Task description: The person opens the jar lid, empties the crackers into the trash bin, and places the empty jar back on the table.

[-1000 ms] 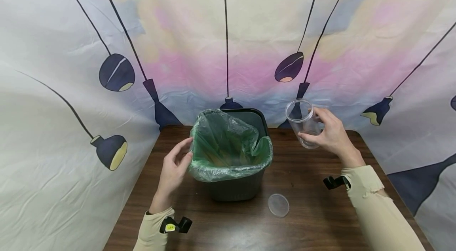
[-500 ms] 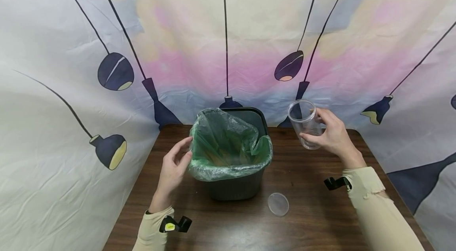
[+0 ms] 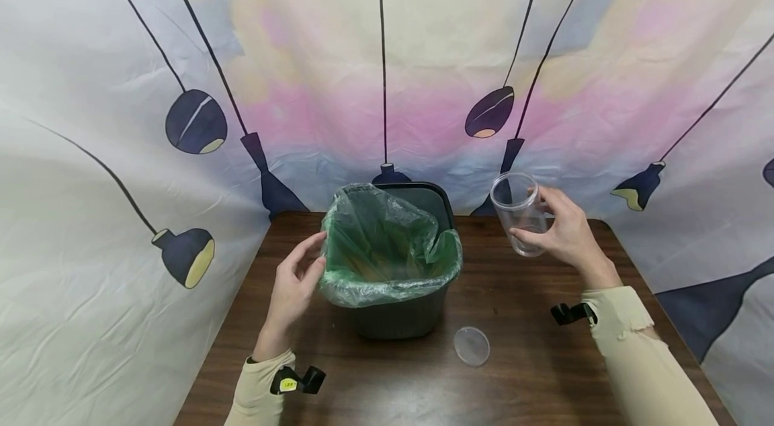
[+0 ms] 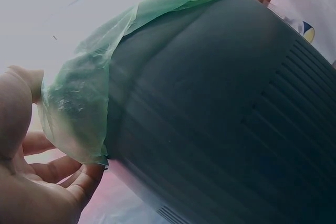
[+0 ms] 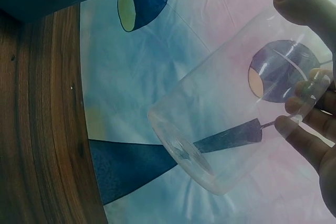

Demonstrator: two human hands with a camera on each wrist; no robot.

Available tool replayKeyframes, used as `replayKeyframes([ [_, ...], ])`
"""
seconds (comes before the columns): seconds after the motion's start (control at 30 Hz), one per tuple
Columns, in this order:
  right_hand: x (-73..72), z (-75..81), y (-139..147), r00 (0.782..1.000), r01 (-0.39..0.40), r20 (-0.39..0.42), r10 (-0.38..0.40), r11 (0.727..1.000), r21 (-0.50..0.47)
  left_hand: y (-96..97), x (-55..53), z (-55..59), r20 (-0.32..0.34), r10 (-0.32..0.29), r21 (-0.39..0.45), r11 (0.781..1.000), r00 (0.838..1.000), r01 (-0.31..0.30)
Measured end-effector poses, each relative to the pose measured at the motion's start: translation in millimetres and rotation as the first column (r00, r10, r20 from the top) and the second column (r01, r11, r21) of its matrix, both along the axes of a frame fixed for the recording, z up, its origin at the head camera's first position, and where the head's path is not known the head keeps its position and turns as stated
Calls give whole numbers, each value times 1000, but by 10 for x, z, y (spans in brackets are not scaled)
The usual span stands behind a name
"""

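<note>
My right hand holds a clear plastic jar above the table's back right, thumb and fingers on opposite sides. The jar's mouth is uncovered and it leans slightly; the right wrist view shows its see-through wall with nothing visible inside. A dark grey bin stands in the middle, lined with a green translucent bag folded over its rim. At the bin's left side my left hand holds the bag's edge, fingers bent. In the left wrist view, the bag lies between thumb and fingers.
A clear round lid lies flat on the brown wooden table, right of the bin's base. Behind and beside the table hangs a cloth printed with lamps. The bin's inner bottom is hard to make out.
My right hand has shifted slightly right and down with the jar. The left hand, bin, bag and lid stay where they were.
</note>
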State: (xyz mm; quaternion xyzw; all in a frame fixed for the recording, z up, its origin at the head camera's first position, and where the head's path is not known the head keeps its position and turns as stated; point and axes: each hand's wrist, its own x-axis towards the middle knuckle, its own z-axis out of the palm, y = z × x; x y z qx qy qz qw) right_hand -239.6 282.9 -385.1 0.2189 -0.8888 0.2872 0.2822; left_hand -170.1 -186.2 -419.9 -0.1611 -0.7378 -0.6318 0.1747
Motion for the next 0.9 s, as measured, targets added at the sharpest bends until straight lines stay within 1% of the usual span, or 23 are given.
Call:
replayKeyframes([
  [0.47, 23, -51, 11, 999, 7, 35, -6, 1000, -20, -5, 4, -9, -5, 7, -2, 1000, 1000, -7],
  [0.67, 21, -76, 30, 999, 17, 52, -16, 1000, -20, -4, 1, -10, -1, -1, 4, 1000, 1000, 1],
  [0.9, 13, -96, 41, 999, 25, 43, -25, 1000, -11, -7, 3, -9, -5, -6, 3, 1000, 1000, 6],
])
